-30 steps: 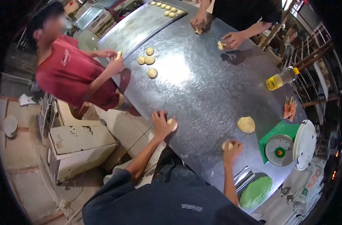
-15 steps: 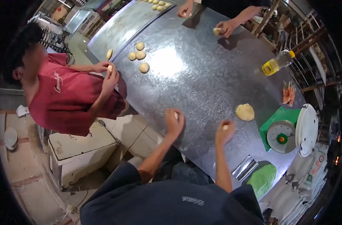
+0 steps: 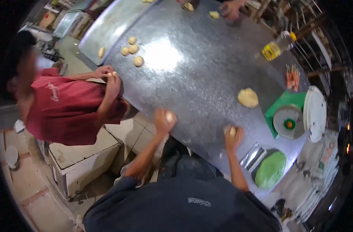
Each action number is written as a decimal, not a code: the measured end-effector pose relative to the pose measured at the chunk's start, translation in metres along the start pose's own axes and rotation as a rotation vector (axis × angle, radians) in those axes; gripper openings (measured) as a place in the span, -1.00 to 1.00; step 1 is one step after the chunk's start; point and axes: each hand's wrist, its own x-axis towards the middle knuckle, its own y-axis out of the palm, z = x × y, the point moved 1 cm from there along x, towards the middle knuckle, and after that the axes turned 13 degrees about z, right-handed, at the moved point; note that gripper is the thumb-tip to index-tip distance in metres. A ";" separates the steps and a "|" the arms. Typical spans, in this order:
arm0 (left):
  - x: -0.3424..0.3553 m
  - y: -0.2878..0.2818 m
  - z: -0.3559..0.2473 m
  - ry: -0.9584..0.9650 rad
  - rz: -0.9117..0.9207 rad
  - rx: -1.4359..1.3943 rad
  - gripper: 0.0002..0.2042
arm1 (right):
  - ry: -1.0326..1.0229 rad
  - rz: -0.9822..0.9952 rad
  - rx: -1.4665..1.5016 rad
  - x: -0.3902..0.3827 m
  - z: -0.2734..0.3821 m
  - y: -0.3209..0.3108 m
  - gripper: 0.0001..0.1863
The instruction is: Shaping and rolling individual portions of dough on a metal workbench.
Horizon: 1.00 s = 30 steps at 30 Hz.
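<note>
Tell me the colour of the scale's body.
Green, under a grey round dial; the scale shows in the head view.

Table top (image 3: 192,77) is showing dull mottled grey metal with a white glare patch. Dough balls (image 3: 133,49) and the larger dough lump (image 3: 248,97) are looking pale yellow. Scale (image 3: 286,116) is showing a green body, grey dial, white pan. Bottle (image 3: 277,47) is glowing yellow. Co-worker's shirt (image 3: 68,112) is reading red. Round lid (image 3: 270,170) is showing bright green.
</note>
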 end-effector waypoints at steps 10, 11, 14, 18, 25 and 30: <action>-0.078 0.007 -0.060 -0.164 0.029 -0.315 -0.52 | 0.185 0.308 0.384 -0.050 0.056 -0.006 -0.62; -0.082 0.002 -0.059 -0.323 0.099 -0.367 -0.50 | 0.393 0.314 0.538 -0.050 0.048 -0.006 -0.61; -0.076 -0.009 -0.062 -0.434 0.143 -0.532 -0.47 | 0.144 0.238 0.535 -0.021 0.033 0.001 -0.46; -0.053 -0.004 -0.075 -0.228 0.140 -0.577 -0.47 | 0.051 0.220 0.156 0.018 0.038 0.021 -0.34; -0.046 0.005 -0.089 0.031 0.394 -0.259 -0.17 | 0.262 0.757 0.679 -0.035 0.042 0.014 -0.35; -0.042 0.011 -0.089 0.065 0.350 -0.196 -0.17 | 0.311 0.436 0.429 -0.021 0.016 0.013 -0.39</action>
